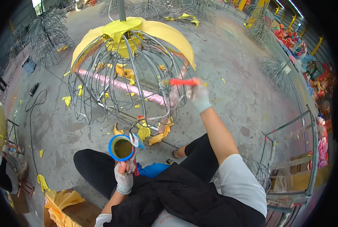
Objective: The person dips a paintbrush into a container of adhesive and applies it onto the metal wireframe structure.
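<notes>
Two gloved hands are working apart: the left hand (124,178) is gripping the near side of a blue-rimmed cup (110,148), and the right hand (199,96) is gripping a red-handled brush (181,81). The cup is sitting in front of the lap, holding murky liquid (122,148); the brush is pointing leftward beside the wire frame (135,75) (whether its tip is touching a wire is not showing clearly). Spillage is presenting the main risk: if the left wrist is tilting, liquid could be running over the rim onto the black trousers (95,166) or the floor (229,113). Dripping is ranking second, since a loaded tip could be shedding onto the pink-wrapped bar (120,85) or the yellow scraps (143,132) lying below. Snagging is ranking third: the wires are crowding closely, and a careless reach could be catching the glove or knocking the brush loose.
</notes>
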The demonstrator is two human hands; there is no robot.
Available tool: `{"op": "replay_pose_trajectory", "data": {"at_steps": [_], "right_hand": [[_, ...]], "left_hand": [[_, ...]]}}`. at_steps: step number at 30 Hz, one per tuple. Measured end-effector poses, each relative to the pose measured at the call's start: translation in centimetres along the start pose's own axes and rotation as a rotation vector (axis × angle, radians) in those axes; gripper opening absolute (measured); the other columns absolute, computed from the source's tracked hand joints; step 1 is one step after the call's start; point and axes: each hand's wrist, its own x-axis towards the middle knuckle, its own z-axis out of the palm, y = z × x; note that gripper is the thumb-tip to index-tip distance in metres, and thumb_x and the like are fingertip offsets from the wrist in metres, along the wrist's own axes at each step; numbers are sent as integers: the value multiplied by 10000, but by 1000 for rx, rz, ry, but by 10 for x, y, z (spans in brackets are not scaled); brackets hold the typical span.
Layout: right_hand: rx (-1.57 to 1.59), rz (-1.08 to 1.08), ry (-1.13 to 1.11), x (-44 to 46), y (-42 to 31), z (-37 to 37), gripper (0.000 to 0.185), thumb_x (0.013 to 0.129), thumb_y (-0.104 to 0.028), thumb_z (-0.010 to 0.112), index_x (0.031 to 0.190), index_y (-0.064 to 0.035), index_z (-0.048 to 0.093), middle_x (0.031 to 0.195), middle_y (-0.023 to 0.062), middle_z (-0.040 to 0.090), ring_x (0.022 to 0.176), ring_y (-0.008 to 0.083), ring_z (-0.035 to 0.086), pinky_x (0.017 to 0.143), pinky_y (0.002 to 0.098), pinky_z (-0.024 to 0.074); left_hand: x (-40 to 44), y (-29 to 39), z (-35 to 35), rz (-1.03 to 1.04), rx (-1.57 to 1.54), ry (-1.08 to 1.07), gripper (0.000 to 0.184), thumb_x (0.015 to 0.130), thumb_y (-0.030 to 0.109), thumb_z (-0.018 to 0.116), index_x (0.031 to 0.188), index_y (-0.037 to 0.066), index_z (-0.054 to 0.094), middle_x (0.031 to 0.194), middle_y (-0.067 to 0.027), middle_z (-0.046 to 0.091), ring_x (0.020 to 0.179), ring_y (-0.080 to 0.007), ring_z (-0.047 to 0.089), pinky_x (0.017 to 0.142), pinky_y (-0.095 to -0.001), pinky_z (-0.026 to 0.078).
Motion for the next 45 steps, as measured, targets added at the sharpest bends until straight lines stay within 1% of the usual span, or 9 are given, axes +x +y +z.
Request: {"op": "replay_pose_trajectory", "data": {"at_steps": [8,13,17,21,25,29,39,43,45], "right_hand": [[-192,-149,123,-86,40,-72,142,883,-239,584,867,-100,558,573,48,531,376,135,438,326,266,322],[-406,-231,243,-83,47,-24,113,882,-222,579,887,-110,573,613,41,539,432,127,478,363,249,356],[-108,-366,414,-139,38,-14,93,878,-216,582,867,-123,574,620,33,542,432,121,464,377,240,361],[-76,-630,-55,-223,36,44,92,894,-129,554,933,-72,615,608,34,529,441,116,439,416,221,371],[-1081,-875,-461,-234,47,122,153,755,31,632,895,-29,641,734,68,607,541,176,514,500,260,411],[-1314,-753,-532,-224,74,139,117,769,-21,655,886,-14,641,727,60,617,572,179,529,544,277,425],[-969,-416,-359,-229,78,120,70,852,-90,627,889,-39,596,739,80,609,630,193,582,568,271,454],[-373,111,-103,-242,78,130,60,868,-99,629,866,-46,601,731,77,601,622,162,562,569,231,456],[-287,120,-94,-246,81,122,79,872,-112,626,871,-38,598,730,86,600,606,157,558,551,231,459]], "left_hand": [[-4,4,-10,-36,66,-5,336,950,221,469,639,117,398,584,-1,358,550,-127,332,538,-259,287],[6,-4,-16,-131,48,10,331,959,245,487,662,120,416,617,2,388,574,-116,343,545,-247,289],[19,0,-7,-27,102,50,348,964,256,484,653,123,400,609,-1,378,570,-121,328,547,-252,290],[22,-11,-4,-34,180,64,356,970,266,477,653,122,400,605,-3,379,566,-124,330,550,-256,299],[18,-17,7,-55,251,49,335,973,266,480,682,106,437,632,-6,409,583,-118,347,561,-245,313],[7,-14,14,-110,255,74,299,970,246,497,724,76,496,678,-12,452,614,-109,366,579,-230,325],[6,-9,16,103,641,3,289,969,223,502,746,40,522,684,-22,478,616,-127,381,592,-263,352],[7,-7,11,56,602,12,289,969,220,503,747,36,522,688,-27,482,617,-131,383,595,-270,355],[7,-9,7,37,575,22,289,968,219,504,747,34,522,690,-29,484,618,-134,385,596,-273,357]]}}
